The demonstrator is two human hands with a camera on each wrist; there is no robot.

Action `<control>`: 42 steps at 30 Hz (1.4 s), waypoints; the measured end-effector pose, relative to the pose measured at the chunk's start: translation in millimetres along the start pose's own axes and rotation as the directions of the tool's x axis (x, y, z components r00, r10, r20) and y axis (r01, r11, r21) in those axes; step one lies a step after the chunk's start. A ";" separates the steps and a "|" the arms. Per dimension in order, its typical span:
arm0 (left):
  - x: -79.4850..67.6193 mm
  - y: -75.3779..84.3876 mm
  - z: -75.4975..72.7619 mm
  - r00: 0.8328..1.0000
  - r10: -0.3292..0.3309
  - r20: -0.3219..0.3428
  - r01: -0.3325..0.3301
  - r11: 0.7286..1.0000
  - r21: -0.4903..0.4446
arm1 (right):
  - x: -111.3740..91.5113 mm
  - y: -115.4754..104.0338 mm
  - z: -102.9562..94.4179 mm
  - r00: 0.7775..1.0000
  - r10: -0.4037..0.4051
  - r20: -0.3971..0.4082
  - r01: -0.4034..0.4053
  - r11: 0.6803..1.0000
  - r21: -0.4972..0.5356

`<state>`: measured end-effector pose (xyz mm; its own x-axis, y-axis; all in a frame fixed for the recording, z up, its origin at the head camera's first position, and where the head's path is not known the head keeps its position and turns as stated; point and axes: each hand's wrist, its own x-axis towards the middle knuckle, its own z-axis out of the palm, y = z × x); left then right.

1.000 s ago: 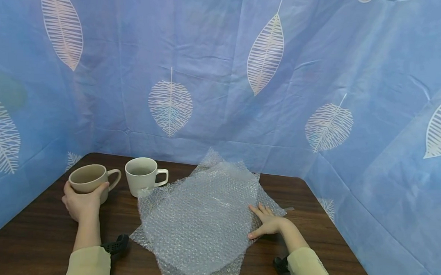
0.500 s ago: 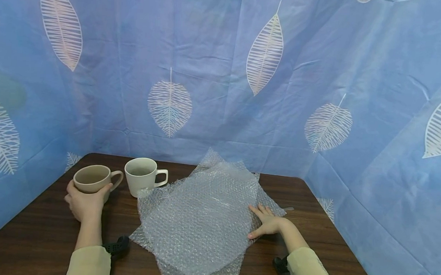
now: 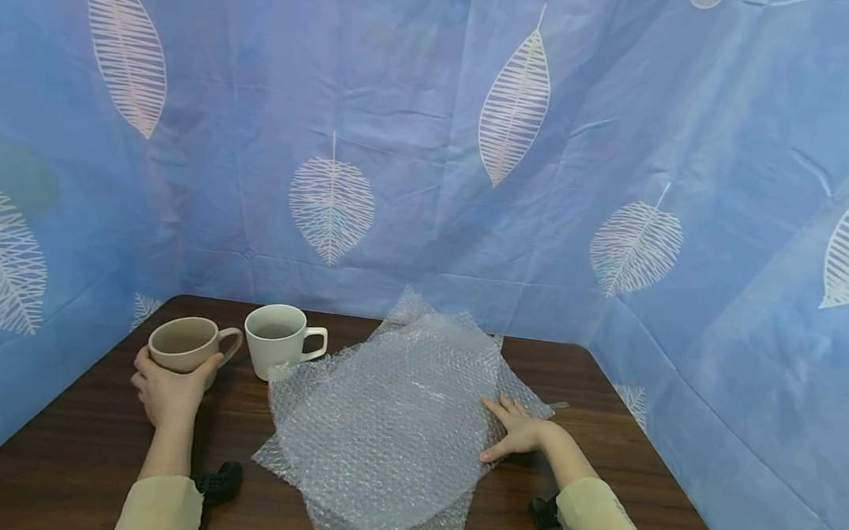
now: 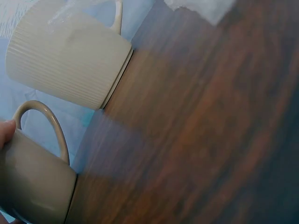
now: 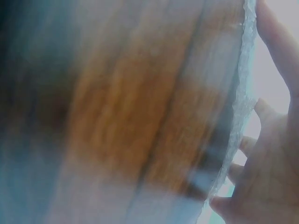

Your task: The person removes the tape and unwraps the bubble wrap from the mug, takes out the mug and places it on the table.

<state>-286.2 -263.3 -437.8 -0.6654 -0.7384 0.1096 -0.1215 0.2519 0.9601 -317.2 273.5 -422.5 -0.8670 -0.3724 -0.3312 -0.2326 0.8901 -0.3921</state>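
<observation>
At the table's left side my left hand [image 3: 171, 392] grips a beige mug [image 3: 183, 345], fingers and thumb around its body from the near side. The mug [image 4: 37, 182] stands on the table in the left wrist view, its rounded handle free of the hand. A white mug [image 3: 273, 345] with fine ribs stands just to its right. Sheets of bubble wrap [image 3: 389, 421] lie crossed in a loose stack in the middle. My right hand [image 3: 520, 435] rests on the stack's right edge with fingers spread; in the right wrist view the fingertips touch the bubble wrap [image 5: 240, 107].
The dark wooden table [image 3: 600, 478] ends at a blue leaf-print curtain [image 3: 414, 177] behind and at both sides. A corner of the bubble wrap reaches the white mug's base. Black straps [image 3: 221, 481] sit at the wrists.
My left hand has moved the beige mug a little to the right, nearer the white mug. My right hand has stayed on the bubble wrap.
</observation>
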 end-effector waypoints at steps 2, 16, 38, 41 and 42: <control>0.7 0.3 -0.5 1.000 -0.001 0.018 0.001 1.000 0.008 | 0.7 1.8 0.1 1.000 -0.008 -0.005 0.008 1.000 0.000; 3.3 2.1 -3.6 0.995 0.007 0.095 -0.014 0.997 0.071 | -2.6 -4.6 -1.4 1.000 0.007 0.010 -0.007 1.000 -0.020; 3.5 23.4 -25.6 0.979 0.097 0.179 -0.131 0.973 0.189 | -7.9 -7.2 -2.7 0.994 -0.030 -0.104 0.034 0.999 0.042; 1.2 33.7 -27.3 0.976 0.139 0.169 -0.175 0.960 0.220 | -8.6 -7.0 -2.0 0.991 -0.035 -0.132 0.039 0.999 0.028; 0.1 37.7 -27.2 0.974 0.158 0.164 -0.193 0.953 0.232 | -8.2 -6.3 -1.7 0.989 -0.032 -0.144 0.036 0.999 0.021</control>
<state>-270.8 -270.9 -394.6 -0.7877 -0.5770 0.2158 -0.1584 0.5283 0.8341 -309.4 271.4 -415.9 -0.9133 -0.3593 -0.1917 -0.2540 0.8706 -0.4213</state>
